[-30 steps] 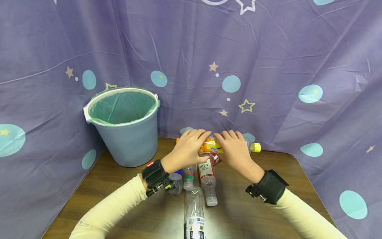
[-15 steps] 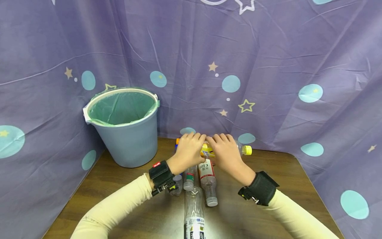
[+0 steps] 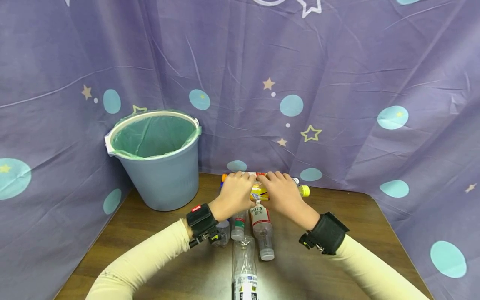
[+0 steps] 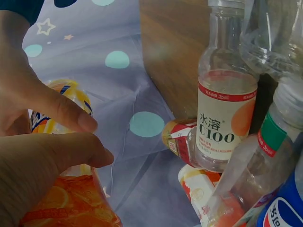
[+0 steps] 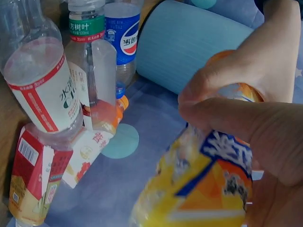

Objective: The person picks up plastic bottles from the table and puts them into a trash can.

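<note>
An orange-and-yellow labelled plastic bottle [image 3: 259, 191] with a yellow cap [image 3: 304, 191] lies crosswise at the back of the brown table [image 3: 337, 216]. My left hand [image 3: 234, 191] grips its left part and my right hand [image 3: 280, 193] grips its right part, fingers curled over the top. The left wrist view shows my left hand [image 4: 47, 142] wrapped round the orange label [image 4: 71, 203]. The right wrist view has my right hand [image 5: 246, 109] curled round the yellow label [image 5: 208, 189]. A C100 bottle [image 3: 260, 221] lies just in front of the hands.
A blue bucket [image 3: 161, 175] with a green liner stands at the back left. Several empty bottles lie near my wrists, among them a clear one [image 3: 244, 266] at the front and a Pepsi bottle [image 5: 121, 38]. Purple star-patterned cloth [image 3: 337, 104] walls the table.
My hands have drawn closer together on the bottle. Its yellow cap end has shifted left, towards the right hand.
</note>
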The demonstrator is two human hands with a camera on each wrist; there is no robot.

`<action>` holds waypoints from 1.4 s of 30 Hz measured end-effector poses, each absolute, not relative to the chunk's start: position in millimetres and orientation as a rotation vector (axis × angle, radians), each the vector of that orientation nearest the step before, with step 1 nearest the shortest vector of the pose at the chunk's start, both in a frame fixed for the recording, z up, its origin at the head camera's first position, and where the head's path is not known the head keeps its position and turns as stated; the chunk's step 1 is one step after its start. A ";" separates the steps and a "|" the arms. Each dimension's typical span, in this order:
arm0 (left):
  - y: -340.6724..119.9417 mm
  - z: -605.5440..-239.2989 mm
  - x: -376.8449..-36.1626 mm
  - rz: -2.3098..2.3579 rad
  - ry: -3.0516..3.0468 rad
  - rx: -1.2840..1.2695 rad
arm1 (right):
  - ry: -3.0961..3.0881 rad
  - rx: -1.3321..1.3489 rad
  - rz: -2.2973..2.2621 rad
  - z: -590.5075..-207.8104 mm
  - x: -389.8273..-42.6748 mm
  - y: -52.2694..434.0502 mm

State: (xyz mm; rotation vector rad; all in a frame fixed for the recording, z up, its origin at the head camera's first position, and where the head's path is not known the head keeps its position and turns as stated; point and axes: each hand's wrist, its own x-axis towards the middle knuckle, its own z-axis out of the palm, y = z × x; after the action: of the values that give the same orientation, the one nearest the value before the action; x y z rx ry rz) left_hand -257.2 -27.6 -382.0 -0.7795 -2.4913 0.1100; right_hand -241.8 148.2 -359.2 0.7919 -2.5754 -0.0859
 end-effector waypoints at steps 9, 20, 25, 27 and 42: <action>-46.6 -370.4 -260.2 0.129 -2.418 -0.741 | -2.622 0.768 -0.099 -344.5 -244.7 167.1; -83.8 -335.4 -264.9 0.094 -2.344 -0.685 | -2.694 0.643 -0.064 -328.7 -249.7 214.4; -105.3 -306.8 -267.9 0.051 -2.314 -0.622 | -2.739 0.598 -0.051 -332.8 -246.5 235.0; -114.6 -293.6 -269.6 0.031 -2.306 -0.581 | -2.755 0.584 -0.042 -336.3 -245.7 242.1; -199.6 -227.9 -291.5 -0.121 -2.566 -0.261 | -2.931 0.440 0.168 -368.3 -244.6 292.7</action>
State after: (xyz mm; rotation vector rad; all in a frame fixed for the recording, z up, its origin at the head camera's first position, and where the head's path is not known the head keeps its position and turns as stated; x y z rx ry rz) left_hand -291.5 -199.6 -227.9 -0.2606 -2.5662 -0.1212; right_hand -244.6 292.7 -368.3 0.4400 -2.9313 0.1684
